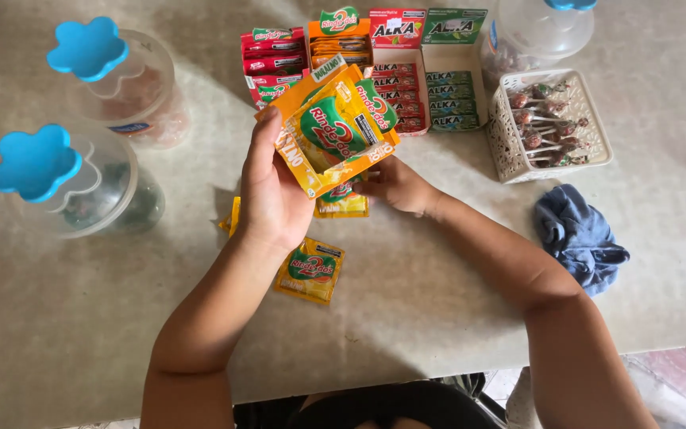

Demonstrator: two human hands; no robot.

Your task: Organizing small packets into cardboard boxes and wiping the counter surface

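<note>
An orange display carton [335,131] of drink-powder sachets is held tilted above the middle of the counter [406,318], its open face turned up towards the camera, with green-and-orange sachets seen inside it. The carton is gripped along its left edge by the left hand [267,195], whose fingers are closed round the cardboard. The carton's lower right corner is met from beneath by the right hand [395,184]; whether its fingers are clamped on the carton or on a sachet below cannot be told, since they are hidden.

Just under the carton a loose sachet [341,202] lies on the counter, and another sachet [310,270] lies beside the left wrist. Behind the carton, red boxes [273,63], a second orange carton [341,40] and open trays of red and green packets [426,91] are lined up. To the right a white basket [597,151] of lollipops stands, with a crumpled blue cloth [581,234] near it. At the left, two clear jars with blue flower-shaped lids [37,163] are set well apart from the hands.
</note>
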